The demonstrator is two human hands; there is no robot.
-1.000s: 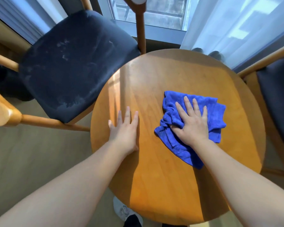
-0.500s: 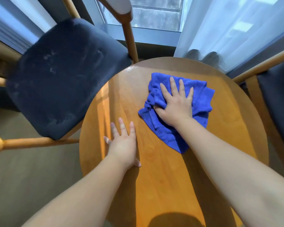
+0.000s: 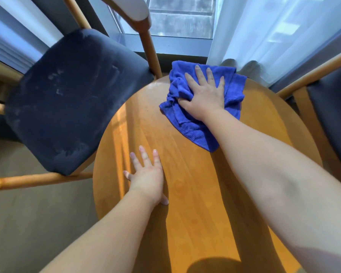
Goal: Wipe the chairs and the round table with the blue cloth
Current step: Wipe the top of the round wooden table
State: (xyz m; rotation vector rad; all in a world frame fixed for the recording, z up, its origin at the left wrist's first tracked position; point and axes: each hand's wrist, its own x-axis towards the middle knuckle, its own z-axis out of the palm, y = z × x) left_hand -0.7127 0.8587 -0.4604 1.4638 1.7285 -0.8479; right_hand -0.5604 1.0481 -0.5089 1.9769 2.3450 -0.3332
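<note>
Bunched blue cloth (image 3: 187,123) at the far rim of the desk (image 3: 195,194), beneath the right hand (image 3: 203,97); fingers (image 3: 198,73) straight and spread, pressing, not gripping; cloth edge just past them; left hand (image 3: 148,178) flat and empty on bare wood, well behind those fingers, bracing; for a clean pass: even palm pressure, strokes following the rim, cloth kept on the desk; left of the fingers, pale-marked chair seat (image 3: 73,99), its post (image 3: 151,54) just beside the cloth, likely snag; right, second chair (image 3: 331,115); beyond, curtain (image 3: 274,36).

right hand (image 3: 204,95) flat on blue cloth (image 3: 189,123), round table (image 3: 195,194)
</note>
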